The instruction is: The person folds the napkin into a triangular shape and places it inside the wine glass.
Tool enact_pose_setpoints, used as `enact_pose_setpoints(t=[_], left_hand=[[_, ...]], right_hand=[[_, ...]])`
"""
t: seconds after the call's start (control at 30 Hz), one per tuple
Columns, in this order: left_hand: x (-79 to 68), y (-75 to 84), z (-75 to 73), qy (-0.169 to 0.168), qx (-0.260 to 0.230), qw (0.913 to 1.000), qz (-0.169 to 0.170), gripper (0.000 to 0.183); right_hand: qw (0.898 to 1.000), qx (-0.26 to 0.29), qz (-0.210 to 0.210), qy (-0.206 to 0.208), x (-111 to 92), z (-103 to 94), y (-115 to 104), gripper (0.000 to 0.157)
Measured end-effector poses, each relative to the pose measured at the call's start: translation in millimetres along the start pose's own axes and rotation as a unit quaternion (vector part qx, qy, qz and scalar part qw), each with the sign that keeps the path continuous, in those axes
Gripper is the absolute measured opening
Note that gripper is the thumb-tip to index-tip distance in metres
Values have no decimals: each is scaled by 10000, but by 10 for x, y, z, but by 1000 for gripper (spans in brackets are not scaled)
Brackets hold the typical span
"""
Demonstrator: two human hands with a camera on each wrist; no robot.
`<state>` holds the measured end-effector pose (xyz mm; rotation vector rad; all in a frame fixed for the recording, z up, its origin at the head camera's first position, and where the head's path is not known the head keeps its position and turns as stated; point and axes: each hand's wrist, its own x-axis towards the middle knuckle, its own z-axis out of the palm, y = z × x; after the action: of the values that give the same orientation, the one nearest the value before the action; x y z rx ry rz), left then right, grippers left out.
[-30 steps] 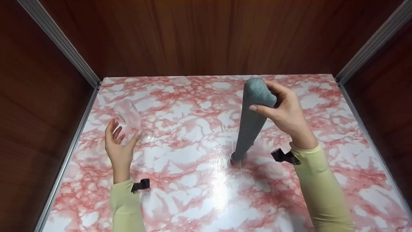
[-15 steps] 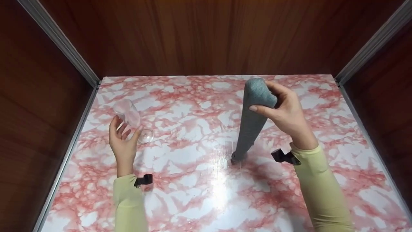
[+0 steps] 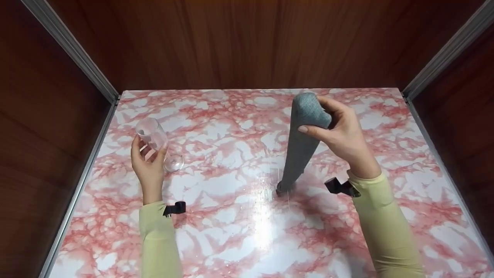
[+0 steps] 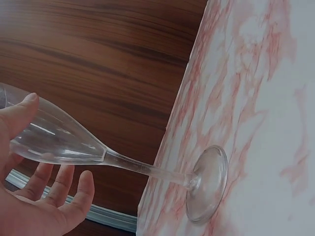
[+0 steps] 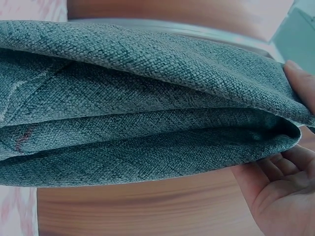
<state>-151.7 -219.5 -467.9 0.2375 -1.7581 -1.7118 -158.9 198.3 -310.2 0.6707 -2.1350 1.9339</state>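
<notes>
At the left of the table stands a clear champagne flute [image 3: 154,135], its round foot [image 4: 206,184] on the tabletop. My left hand [image 3: 148,166] wraps its bowl. In the left wrist view the thumb lies across the near side of the glass, while curved fingers [image 4: 61,184] are below it, some apart from the glass. To the right, my right hand [image 3: 343,137] pinches the top of a long, narrow grey woven cloth piece [image 3: 303,154], thumb in front and fingers behind. The cloth hangs upright with deep folds [image 5: 147,118], its lower end at the tabletop.
The table [image 3: 216,216] has a glossy red and white marbled surface. Dark wood panels [image 3: 247,42] enclose it at the back and both sides, with metal strips [image 3: 77,54] at the corners. Each wrist wears a small black camera [image 3: 175,208].
My left hand has moved slightly forward and right, and its thumb and fingers have come in around the flute's bowl. My right hand and the cloth stay in place.
</notes>
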Motion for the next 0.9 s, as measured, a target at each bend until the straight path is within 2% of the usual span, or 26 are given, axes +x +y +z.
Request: enact_pose_setpoints(t=[0.27,0.5,0.9], left_hand=[[-59,32,84,-262,-43,9996,-72,68],[-257,328,296,-655,-150,9977,-32,65],[-524,456,687,-1373,-458,9895,19,65]], right_hand=[[10000,64,-44,-27,7,18,-2,53],[9999,78,-51,42,0,4,-11,54],[9997,180,-135,-23,-12,-41,15,53]])
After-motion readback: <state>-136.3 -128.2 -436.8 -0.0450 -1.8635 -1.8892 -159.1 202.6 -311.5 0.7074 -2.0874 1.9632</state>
